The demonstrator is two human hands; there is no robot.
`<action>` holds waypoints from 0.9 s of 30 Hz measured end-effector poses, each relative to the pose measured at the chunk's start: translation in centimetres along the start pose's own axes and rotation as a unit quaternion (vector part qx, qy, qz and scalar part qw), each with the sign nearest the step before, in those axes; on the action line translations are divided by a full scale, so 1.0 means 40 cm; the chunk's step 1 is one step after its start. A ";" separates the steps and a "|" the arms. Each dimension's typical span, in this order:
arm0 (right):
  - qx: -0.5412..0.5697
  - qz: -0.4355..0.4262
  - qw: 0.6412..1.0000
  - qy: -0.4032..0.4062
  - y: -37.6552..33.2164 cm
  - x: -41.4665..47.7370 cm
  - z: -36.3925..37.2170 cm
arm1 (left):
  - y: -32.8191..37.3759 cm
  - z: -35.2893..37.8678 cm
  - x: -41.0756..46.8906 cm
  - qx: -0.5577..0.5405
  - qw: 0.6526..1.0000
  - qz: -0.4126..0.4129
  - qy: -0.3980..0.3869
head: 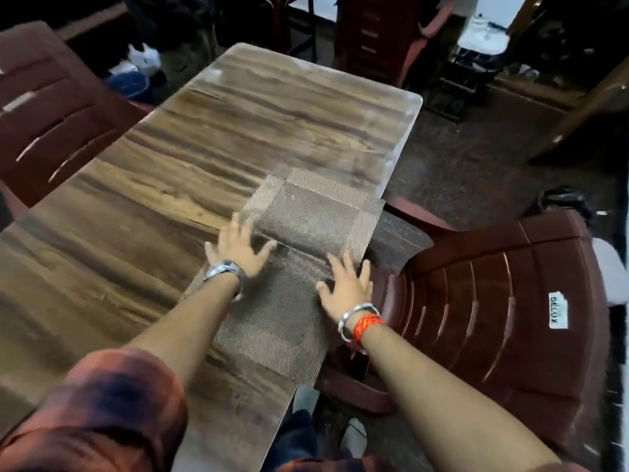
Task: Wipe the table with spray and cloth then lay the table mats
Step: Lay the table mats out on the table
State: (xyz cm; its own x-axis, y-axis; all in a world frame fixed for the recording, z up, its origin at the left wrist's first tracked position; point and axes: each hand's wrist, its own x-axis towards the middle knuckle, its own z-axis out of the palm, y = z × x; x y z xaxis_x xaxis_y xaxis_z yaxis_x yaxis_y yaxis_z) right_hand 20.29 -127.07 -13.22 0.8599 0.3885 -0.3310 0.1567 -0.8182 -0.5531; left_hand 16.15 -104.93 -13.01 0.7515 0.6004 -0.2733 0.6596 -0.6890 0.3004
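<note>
Left hand (238, 245): fingers are spreading wide and lying flat, palm down, on the left edge of the table mat (299, 267), gripping nothing.
Right hand (347, 284): fingers are splaying wide and pressing flat on the mat's right edge, gripping nothing.
Wrists: a metal wristwatch (223, 270) is sitting on the left; a silver bangle (355, 316) and an orange-red thread band (369, 325) are sitting on the right.
Sleeves: a red and dark plaid sleeve (102, 403) is lying rolled up above the left forearm.
Table mat: woven, brown-grey, rectangular, with a lighter border; it is lying along the table's right edge, and a ridge is rising across it between the hands.
Table (170, 158): rectangular, rounded corners, glossy wood-grain surface.
Room: maroon moulded plastic chairs are standing at the right (493, 301) and left (51, 107) of the table; the right chair is bearing a white label (556, 310). The floor (476, 165) is appearing dark and speckled. The background is dim and blurred.
</note>
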 end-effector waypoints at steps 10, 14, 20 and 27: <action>-0.142 -0.021 0.985 -0.092 0.018 0.090 0.049 | 0.077 0.112 0.066 0.070 0.992 -0.001 -0.101; -0.165 -0.028 0.983 -0.075 0.024 0.129 0.044 | 0.091 0.117 0.099 0.061 0.996 -0.010 -0.066; -0.162 -0.030 0.984 -0.074 0.033 0.160 0.037 | 0.105 0.115 0.120 0.057 0.997 -0.014 -0.055; -0.156 -0.023 0.985 -0.069 0.037 0.159 0.044 | 0.108 0.114 0.122 0.046 0.998 -0.013 -0.052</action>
State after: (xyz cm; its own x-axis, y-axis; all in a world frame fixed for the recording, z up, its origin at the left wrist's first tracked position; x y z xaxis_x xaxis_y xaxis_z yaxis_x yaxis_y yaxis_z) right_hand 25.14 -125.07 -17.51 0.7779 0.4640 -0.4238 0.3536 -0.8807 -0.3151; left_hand 22.62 -106.83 -17.20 0.7265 0.5760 -0.3747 0.6715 -0.7109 0.2090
